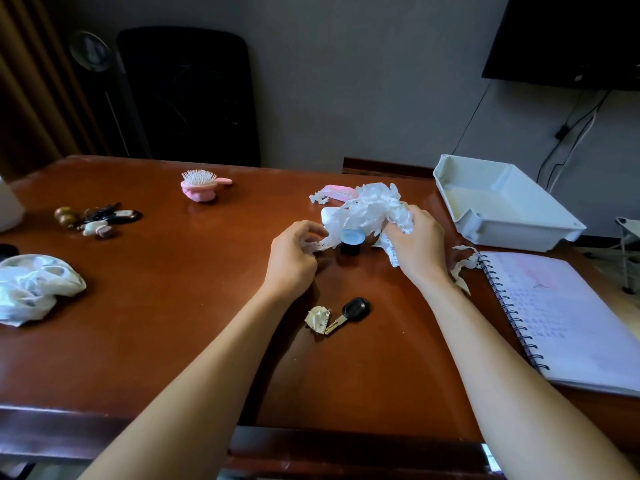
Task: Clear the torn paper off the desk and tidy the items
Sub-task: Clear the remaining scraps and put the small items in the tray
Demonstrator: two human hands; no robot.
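Note:
A bunch of torn white paper (372, 207) is gathered in my right hand (417, 242) at the far middle of the brown desk (173, 341). My left hand (294, 258) pinches a strip hanging from the same bunch. Below the bunch stands a small black jar with a blue lid (351, 240). More torn strips (462, 268) lie beside the open spiral notebook (568, 317). A small crumpled paper scrap (317, 318) lies next to a black-headed key (349, 313). Further strips and something pink (329, 194) lie behind the bunch.
A white plastic tray (512, 225) stands at the back right. A pink hairbrush (202, 185) sits at the back, a bunch of keys and charms (97, 218) to the left, a crumpled white cloth (34, 289) at the left edge. A black chair (188, 95) stands behind the desk.

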